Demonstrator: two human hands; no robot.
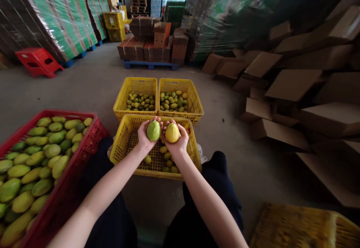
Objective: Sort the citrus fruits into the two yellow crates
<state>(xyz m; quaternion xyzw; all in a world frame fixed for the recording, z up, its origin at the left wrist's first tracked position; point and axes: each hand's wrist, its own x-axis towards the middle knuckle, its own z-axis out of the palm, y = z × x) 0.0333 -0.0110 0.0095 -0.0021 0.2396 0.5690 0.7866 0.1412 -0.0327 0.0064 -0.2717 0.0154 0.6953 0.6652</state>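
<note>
My left hand (143, 138) cups a green lemon (153, 131), its fingers curled up around the fruit. Beside it, my right hand (182, 141) holds a yellow lemon (172, 133) in the same way. Both hands are close together above the near yellow crate (123, 143). Several lemons lie in the right part of that crate, partly hidden by my right hand and forearm, and a single lemon (147, 159) rests toward its middle. To my left stands a red crate (92, 128) heaped with green and yellowish lemons (35, 158).
Two more yellow crates (119, 99) with lemons stand just beyond. Empty cardboard boxes (294, 84) are piled along the right. A yellow crate (298, 227) sits at the lower right. Farther off are a red stool (38, 61) and a blue pallet (150, 65) of flattened cartons.
</note>
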